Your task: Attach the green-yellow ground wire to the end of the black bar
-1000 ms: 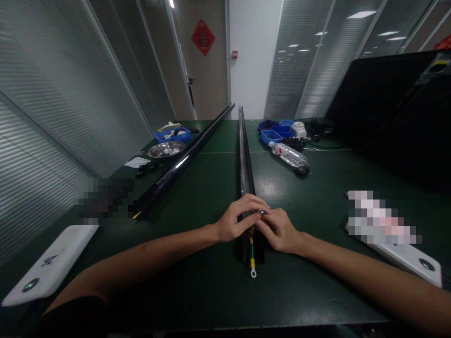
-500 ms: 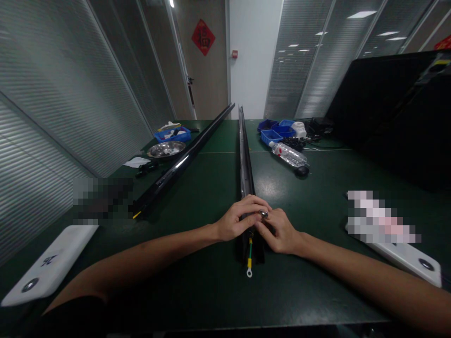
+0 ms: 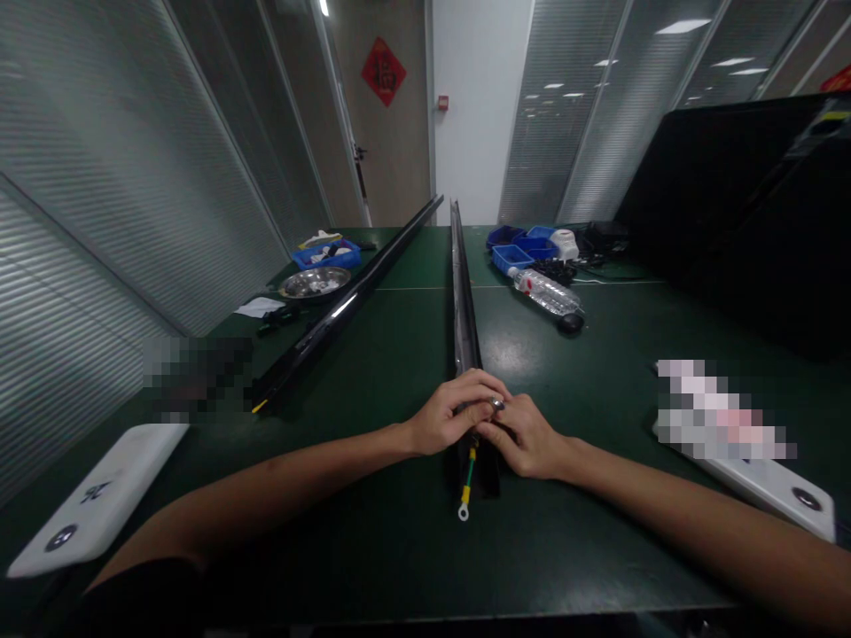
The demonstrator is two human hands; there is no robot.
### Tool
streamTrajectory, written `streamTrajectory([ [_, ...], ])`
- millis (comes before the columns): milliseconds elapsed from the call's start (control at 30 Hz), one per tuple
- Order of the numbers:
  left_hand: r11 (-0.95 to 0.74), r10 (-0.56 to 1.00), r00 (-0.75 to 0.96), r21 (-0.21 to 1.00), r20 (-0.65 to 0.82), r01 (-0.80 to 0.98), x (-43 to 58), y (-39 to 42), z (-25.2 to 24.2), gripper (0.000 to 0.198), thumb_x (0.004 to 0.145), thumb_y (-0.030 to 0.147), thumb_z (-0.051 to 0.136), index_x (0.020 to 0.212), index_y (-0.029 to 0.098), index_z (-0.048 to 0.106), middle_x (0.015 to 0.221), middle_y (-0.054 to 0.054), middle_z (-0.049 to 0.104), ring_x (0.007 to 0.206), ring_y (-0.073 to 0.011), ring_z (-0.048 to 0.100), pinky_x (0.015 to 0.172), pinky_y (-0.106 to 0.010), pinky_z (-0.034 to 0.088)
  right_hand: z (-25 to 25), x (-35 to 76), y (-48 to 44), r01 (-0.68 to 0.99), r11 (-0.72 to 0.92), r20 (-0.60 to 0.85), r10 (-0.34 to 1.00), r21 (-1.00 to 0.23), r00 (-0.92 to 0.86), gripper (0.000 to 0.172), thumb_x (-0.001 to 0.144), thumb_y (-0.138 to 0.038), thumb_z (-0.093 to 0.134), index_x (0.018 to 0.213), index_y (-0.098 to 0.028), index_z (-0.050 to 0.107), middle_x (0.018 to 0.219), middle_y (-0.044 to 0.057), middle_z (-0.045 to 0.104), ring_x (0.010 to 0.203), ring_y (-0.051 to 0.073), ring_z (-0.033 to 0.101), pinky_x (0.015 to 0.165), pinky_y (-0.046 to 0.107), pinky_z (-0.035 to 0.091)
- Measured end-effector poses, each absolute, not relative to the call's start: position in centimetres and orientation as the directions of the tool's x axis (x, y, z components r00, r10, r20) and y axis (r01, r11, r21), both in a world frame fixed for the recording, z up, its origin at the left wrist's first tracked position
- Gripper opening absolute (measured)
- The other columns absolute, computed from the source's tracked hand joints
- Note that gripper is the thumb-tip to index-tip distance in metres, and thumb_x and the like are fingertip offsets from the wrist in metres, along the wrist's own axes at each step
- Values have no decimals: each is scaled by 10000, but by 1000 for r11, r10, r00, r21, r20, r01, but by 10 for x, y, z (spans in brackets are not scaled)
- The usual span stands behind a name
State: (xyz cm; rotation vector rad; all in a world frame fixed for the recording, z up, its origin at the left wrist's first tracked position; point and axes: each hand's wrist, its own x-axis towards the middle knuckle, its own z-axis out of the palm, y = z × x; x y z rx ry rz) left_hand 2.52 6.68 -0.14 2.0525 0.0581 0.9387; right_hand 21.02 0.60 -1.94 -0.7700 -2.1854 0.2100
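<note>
Pinching the metal piece (image 3: 495, 404) with our right hand (image 3: 528, 436), left hand (image 3: 444, 416) gripping the rail (image 3: 464, 328), we should hold the wire (image 3: 468, 470) clear.

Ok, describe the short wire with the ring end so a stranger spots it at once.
On the dark green table, follow the long black rail down the middle to its near end, where the left hand and right hand meet. Below them, a short yellow-green wire pokes out towards the camera; it alone ends in a silver ring terminal.
</note>
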Motion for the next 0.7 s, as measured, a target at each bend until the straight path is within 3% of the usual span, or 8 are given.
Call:
streamTrajectory([
  [700,-637,364,722,723,588,-267,25,68,-4,301,1073,389,510,1108,154,696,1150,-136,661,1103,-260,637,1015,-442,495,-19,212,8,441,794,599,606,-418,-523,512,1129,-360,351,701,-177,564,587,3,563,527,141,501,550,287,325],
])
